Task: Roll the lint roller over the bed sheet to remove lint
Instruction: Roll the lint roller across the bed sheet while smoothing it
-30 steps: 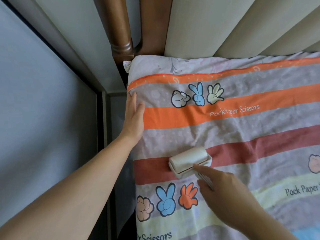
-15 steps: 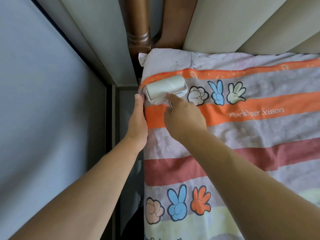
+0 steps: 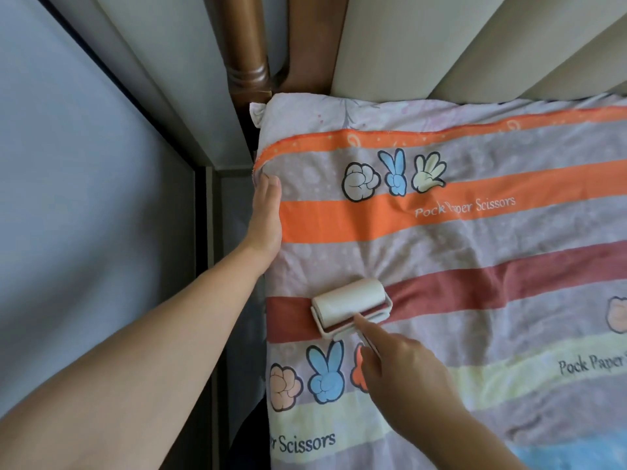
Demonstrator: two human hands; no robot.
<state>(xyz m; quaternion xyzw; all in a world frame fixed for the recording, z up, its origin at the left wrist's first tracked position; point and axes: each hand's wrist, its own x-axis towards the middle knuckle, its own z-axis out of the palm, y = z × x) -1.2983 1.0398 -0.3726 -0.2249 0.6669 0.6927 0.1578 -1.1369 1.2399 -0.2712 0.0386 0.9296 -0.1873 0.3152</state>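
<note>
A striped bed sheet (image 3: 475,266) with cartoon hand prints covers the bed. A white lint roller (image 3: 349,305) lies on the sheet's dark red stripe near the left edge. My right hand (image 3: 403,374) grips its handle, with the index finger stretched along the handle toward the roll; most of the handle is hidden under the hand. My left hand (image 3: 266,215) lies flat with straight fingers on the sheet's left edge, beside the orange stripe, pressing the fabric down.
A brown wooden bedpost (image 3: 246,62) stands at the bed's far left corner. A padded beige headboard (image 3: 458,45) runs along the far side. A grey wall (image 3: 84,198) and a narrow dark gap (image 3: 237,334) lie left of the mattress.
My right hand has drawn the roller back from the far orange stripe near the sheet's top corner down to the dark red stripe. My left hand stays on the sheet's edge.
</note>
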